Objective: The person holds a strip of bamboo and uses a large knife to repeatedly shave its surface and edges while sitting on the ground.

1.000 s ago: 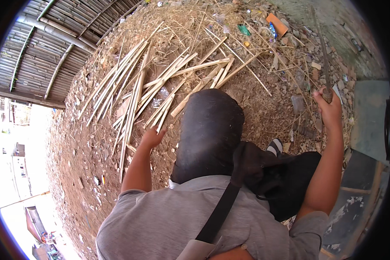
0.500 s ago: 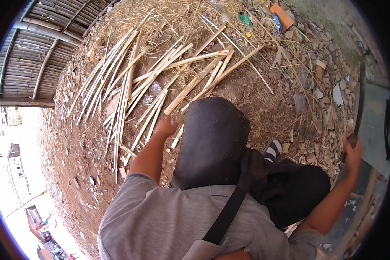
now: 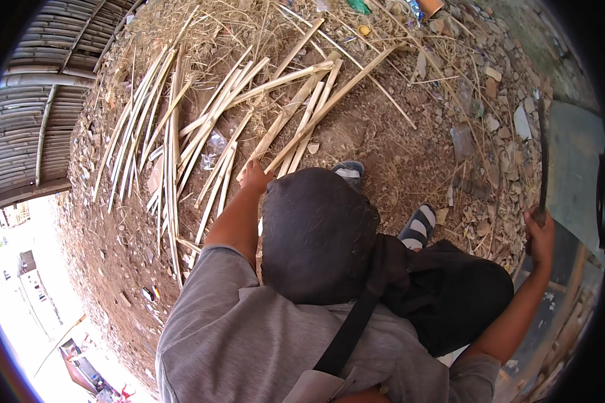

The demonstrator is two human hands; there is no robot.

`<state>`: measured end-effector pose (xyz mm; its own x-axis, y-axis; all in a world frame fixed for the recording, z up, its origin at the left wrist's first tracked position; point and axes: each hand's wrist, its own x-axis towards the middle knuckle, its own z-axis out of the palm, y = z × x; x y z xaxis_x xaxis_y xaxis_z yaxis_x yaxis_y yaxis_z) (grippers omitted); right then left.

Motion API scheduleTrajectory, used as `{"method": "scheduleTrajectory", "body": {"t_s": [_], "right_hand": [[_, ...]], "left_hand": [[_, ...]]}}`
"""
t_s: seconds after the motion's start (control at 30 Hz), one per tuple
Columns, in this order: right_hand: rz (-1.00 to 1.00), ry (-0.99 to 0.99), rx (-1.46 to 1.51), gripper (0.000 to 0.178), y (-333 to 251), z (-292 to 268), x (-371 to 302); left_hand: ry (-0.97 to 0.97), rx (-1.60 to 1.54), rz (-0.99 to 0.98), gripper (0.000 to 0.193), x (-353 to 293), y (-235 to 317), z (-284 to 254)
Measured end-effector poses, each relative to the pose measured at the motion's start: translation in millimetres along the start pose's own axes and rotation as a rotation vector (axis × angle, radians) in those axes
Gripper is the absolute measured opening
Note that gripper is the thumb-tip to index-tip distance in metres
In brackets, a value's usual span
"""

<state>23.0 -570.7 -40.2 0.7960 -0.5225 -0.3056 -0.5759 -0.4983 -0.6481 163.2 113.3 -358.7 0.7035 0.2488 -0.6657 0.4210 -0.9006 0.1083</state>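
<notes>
My left hand (image 3: 254,178) is closed round the near end of a wide split bamboo strip (image 3: 282,124), which lies slanting away from me on the ground. Several more pale bamboo strips (image 3: 212,121) are scattered beside and beyond it, some crossing each other. Out at the right, my right hand (image 3: 539,235) grips the handle of a machete (image 3: 543,154). Its long, dark blade points away from me. A smooth dark cover (image 3: 319,235) over my left knee sits between the hands and hides some ground.
A bamboo-slat wall (image 3: 30,127) stands at the far left. Dry straw (image 3: 228,33) and stony rubble (image 3: 504,127) cover the dirt. On the right are a grey-green panel (image 3: 575,168) and a concrete wall (image 3: 541,40). My sandalled foot (image 3: 418,227) rests near the middle.
My left hand has reached the wide bamboo strip's end and closed on it. The view has shifted, and my other foot now shows beyond the knee. The machete stays in my right hand.
</notes>
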Motion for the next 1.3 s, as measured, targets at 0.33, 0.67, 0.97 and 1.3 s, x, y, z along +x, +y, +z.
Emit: {"method": "scheduleTrajectory", "body": {"t_s": [0.33, 0.67, 0.97, 1.3], "right_hand": [[0.014, -0.045, -0.046, 0.019, -10.9, 9.4, 1.5], [0.024, -0.050, -0.052, 0.018, -21.6, 17.3, 0.2], [0.031, -0.060, -0.054, 0.017, -16.8, 16.3, 3.3], [0.031, -0.055, -0.067, 0.019, -16.8, 15.5, 3.0]], "left_hand": [[0.100, 0.085, 0.023, 0.089, -4.2, 2.3, -6.6], [0.346, 0.061, 0.224, 0.056, -14.8, -0.1, 11.4], [0.203, 0.038, -0.003, 0.028, -21.1, 11.3, 12.8], [0.337, -0.116, -0.144, 0.025, -22.4, -18.6, -2.4]]}}
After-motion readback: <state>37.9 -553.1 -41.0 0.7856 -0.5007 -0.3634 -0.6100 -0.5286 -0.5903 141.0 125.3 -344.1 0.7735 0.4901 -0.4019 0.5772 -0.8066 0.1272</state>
